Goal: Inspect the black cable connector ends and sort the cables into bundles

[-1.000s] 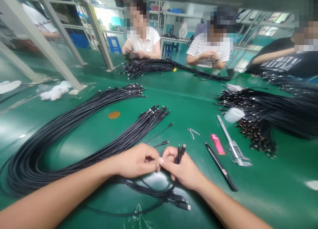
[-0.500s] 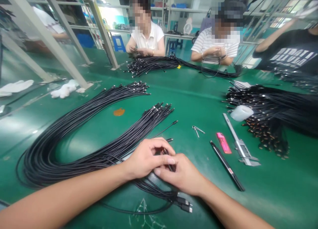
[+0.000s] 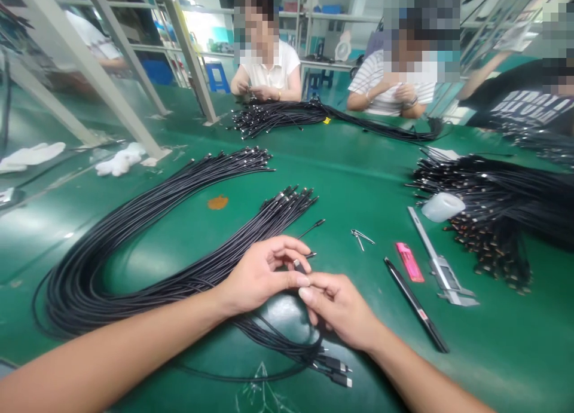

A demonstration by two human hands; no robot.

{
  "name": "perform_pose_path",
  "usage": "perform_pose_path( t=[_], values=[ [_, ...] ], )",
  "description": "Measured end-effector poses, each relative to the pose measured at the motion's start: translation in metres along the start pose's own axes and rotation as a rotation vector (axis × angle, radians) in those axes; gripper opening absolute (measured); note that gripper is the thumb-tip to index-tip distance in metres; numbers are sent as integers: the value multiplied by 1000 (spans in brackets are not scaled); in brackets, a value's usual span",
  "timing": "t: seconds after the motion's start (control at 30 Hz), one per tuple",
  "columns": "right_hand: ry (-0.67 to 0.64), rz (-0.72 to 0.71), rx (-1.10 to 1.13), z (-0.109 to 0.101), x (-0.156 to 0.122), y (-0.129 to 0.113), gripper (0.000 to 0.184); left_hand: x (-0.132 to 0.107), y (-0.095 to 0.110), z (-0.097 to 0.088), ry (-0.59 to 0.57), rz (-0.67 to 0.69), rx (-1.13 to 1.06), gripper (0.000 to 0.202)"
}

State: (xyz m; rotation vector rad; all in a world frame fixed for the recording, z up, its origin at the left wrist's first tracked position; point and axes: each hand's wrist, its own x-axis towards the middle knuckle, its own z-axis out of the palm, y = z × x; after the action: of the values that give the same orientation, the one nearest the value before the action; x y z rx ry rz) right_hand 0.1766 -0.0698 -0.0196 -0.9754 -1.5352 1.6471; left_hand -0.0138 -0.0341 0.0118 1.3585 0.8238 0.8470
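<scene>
My left hand [image 3: 262, 274] and my right hand [image 3: 343, 308] meet fingertip to fingertip low in the middle of the green table [image 3: 350, 174]. Both are closed in a pinch on the small plug end of a black cable [image 3: 298, 265]. More black cables run under my hands and end in plugs [image 3: 334, 368] near the table's front edge. A big curved bundle of black cables [image 3: 147, 233] lies to the left of my hands, its plug ends pointing up and right.
Right of my hands lie small tweezers [image 3: 361, 238], a pink lighter [image 3: 409, 262], a black pen [image 3: 417, 305], a metal caliper [image 3: 437, 260] and a white tape roll [image 3: 443, 207]. Another cable heap [image 3: 502, 204] fills the right side. Three people sit across the table handling cables [image 3: 291, 114].
The cable ends that stuck up from my right hand a second ago have gone down out of sight. Both hands now pinch one plug between them, slightly higher and to the right.
</scene>
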Motion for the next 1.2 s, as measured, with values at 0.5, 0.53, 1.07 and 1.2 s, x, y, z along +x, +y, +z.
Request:
perform_pose_path(
  t=[0.5, 0.53, 1.07, 1.2],
  values=[
    [428, -341, -504, 7, -2, 15, 33, 10, 20, -27, -83, 10, 353, 25],
    [419, -358, -549, 7, -2, 15, 34, 10, 21, -28, -101, 18, 400, 25],
    [435, -579, -1128, 6, -3, 18, 27, 9, 22, -25, -93, -235, 306, 10],
    [431, -587, -1177, 6, -3, 17, 27, 9, 22, -26, -99, -239, 326, 9]
  ],
)
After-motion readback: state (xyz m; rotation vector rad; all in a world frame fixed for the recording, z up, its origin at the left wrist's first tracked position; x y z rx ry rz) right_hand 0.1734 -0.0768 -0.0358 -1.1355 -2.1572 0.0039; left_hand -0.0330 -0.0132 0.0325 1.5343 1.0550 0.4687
